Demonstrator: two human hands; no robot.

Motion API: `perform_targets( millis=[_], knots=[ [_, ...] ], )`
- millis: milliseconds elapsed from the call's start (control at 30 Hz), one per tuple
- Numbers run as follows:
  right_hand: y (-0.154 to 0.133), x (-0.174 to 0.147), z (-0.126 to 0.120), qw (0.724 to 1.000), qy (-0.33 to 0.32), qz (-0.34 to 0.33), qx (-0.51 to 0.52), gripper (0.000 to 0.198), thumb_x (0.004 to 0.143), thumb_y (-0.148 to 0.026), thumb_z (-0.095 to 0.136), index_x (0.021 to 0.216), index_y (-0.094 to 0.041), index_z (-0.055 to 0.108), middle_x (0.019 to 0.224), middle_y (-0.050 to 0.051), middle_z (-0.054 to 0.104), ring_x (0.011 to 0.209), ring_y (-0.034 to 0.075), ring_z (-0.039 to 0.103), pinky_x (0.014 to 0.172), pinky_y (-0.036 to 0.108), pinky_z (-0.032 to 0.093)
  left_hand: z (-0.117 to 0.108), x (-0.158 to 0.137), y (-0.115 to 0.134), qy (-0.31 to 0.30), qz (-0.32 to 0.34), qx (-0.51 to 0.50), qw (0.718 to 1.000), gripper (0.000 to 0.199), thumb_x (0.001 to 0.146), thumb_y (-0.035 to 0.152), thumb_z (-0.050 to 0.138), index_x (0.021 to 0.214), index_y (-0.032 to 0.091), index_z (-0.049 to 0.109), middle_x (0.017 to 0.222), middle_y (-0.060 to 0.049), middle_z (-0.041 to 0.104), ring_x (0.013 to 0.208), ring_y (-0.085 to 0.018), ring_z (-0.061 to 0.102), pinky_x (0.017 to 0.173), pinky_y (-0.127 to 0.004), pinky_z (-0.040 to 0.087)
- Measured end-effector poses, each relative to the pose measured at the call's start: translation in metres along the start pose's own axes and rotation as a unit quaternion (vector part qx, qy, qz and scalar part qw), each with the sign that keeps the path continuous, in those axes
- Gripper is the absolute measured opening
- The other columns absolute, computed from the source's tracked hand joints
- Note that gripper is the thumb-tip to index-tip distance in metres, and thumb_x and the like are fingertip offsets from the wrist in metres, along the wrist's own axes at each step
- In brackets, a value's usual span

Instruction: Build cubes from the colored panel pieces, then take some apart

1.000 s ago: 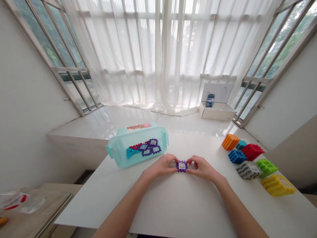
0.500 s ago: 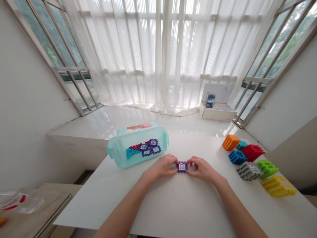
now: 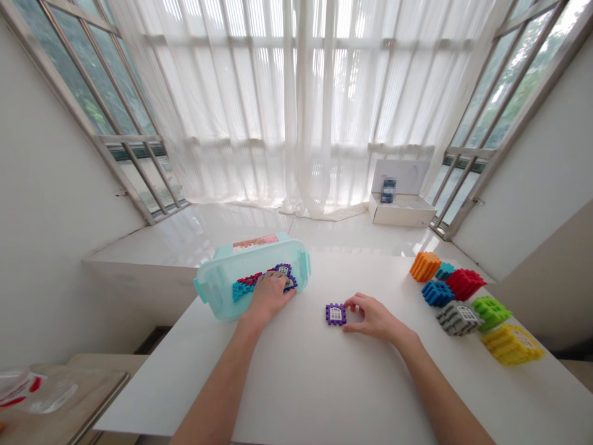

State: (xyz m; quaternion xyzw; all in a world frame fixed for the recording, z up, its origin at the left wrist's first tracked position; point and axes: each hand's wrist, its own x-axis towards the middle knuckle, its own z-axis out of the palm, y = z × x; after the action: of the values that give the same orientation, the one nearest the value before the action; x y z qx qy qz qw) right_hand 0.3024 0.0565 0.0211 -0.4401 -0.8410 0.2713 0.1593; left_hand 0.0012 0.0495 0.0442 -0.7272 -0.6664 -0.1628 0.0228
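A purple window-patterned building tile (image 3: pixel 336 314) with notched edges lies on the white table. At its right edge is my right hand (image 3: pixel 373 318), with the thumb and forefinger curled against its two right corners. My left hand (image 3: pixel 269 298) reaches over the front rim of the translucent teal box (image 3: pixel 215 293), which is tipped on its side with its opening towards me. The fingers there are apart over purple tiles (image 3: pixel 284 269) inside and partly cover them. Left of these fingers lie turquoise tiles (image 3: pixel 241 289) and red tiles (image 3: pixel 252 278).
At the right are stacked tiles: orange (image 3: pixel 425 266), blue (image 3: pixel 437 293), red (image 3: pixel 466 284), grey (image 3: pixel 458 318), green (image 3: pixel 492 312) and yellow (image 3: pixel 512 345). An open white carton (image 3: pixel 402 213) stands on the sill. A clear plastic container (image 3: pixel 50 395) sits at lower left.
My left hand has let go of the purple tile and moved left into the teal box, over the tiles there. My right hand has stayed beside the purple tile.
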Motion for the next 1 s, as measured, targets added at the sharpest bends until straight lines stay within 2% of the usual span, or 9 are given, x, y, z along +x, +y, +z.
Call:
perform_targets(
  millis=[167,300,400,500,667,767,867,1000],
  knots=[
    [0.000,0.000,0.000,1.000,0.002,-0.002,0.004,0.042,0.070,-0.048,0.077,0.103,-0.024,0.067,0.096,0.002,0.063,0.080,0.018,0.058,0.071,0.029,0.044,0.001,-0.001,-0.001,-0.038,0.029,-0.032,0.998,0.012,0.078,0.029,0.064,0.085,0.020,0.068,0.101,-0.009,0.069,0.100,-0.028,0.062,0.087,-0.035,0.045],
    [0.000,0.000,0.001,1.000,0.004,-0.005,0.004,0.042,0.070,-0.048,0.078,0.103,-0.024,0.067,0.096,0.002,0.063,0.079,0.018,0.058,0.070,0.029,0.045,0.000,0.000,-0.006,-0.069,0.010,-0.073,0.995,0.013,0.077,0.027,0.064,0.088,0.021,0.068,0.097,-0.008,0.071,0.092,-0.026,0.065,0.080,-0.032,0.045],
    [0.002,0.001,0.001,1.000,0.005,-0.008,0.017,0.042,0.070,-0.048,0.078,0.103,-0.024,0.068,0.095,0.002,0.063,0.076,0.017,0.056,0.069,0.029,0.046,-0.004,-0.001,-0.010,-0.064,0.005,-0.104,0.993,0.015,0.073,0.033,0.069,0.083,0.021,0.067,0.090,-0.006,0.070,0.086,-0.026,0.065,0.075,-0.032,0.045],
    [0.007,0.001,-0.002,0.999,0.015,-0.011,0.047,0.042,0.071,-0.049,0.077,0.103,-0.023,0.068,0.094,0.003,0.063,0.068,0.014,0.053,0.065,0.029,0.046,-0.010,-0.003,-0.009,-0.066,0.029,-0.174,0.982,0.024,0.069,0.040,0.074,0.078,0.021,0.063,0.086,-0.002,0.069,0.081,-0.023,0.064,0.072,-0.031,0.046],
    [0.005,0.001,-0.008,0.991,0.091,-0.035,0.088,0.031,0.079,-0.045,0.071,0.100,-0.022,0.070,0.086,0.002,0.063,0.059,0.011,0.043,0.059,0.027,0.045,-0.008,-0.009,0.022,-0.070,0.136,-0.305,0.940,0.029,0.072,0.033,0.075,0.096,0.021,0.062,0.097,-0.001,0.067,0.090,-0.019,0.063,0.079,-0.029,0.049],
    [-0.005,0.001,-0.005,0.987,0.094,-0.060,0.114,0.031,0.079,-0.041,0.072,0.104,-0.024,0.069,0.087,0.002,0.063,0.058,0.010,0.043,0.057,0.026,0.044,0.003,-0.014,0.046,-0.055,0.188,-0.331,0.923,0.031,0.075,0.029,0.073,0.102,0.021,0.061,0.101,-0.003,0.066,0.093,-0.019,0.062,0.083,-0.031,0.049],
    [-0.011,0.001,0.000,0.985,0.089,-0.080,0.124,0.031,0.078,-0.038,0.072,0.107,-0.025,0.069,0.086,0.001,0.063,0.060,0.011,0.045,0.057,0.025,0.044,0.014,-0.018,0.060,-0.053,0.205,-0.340,0.916,0.033,0.076,0.030,0.074,0.104,0.020,0.060,0.101,-0.004,0.066,0.091,-0.019,0.062,0.084,-0.031,0.049],
    [-0.011,0.002,0.003,0.985,0.104,-0.085,0.111,0.030,0.080,-0.039,0.071,0.106,-0.025,0.070,0.085,0.002,0.064,0.061,0.012,0.048,0.059,0.026,0.045,0.022,-0.021,0.066,-0.040,0.196,-0.338,0.919,0.033,0.076,0.030,0.074,0.104,0.020,0.059,0.103,-0.004,0.066,0.093,-0.019,0.062,0.087,-0.032,0.049]
  ],
)
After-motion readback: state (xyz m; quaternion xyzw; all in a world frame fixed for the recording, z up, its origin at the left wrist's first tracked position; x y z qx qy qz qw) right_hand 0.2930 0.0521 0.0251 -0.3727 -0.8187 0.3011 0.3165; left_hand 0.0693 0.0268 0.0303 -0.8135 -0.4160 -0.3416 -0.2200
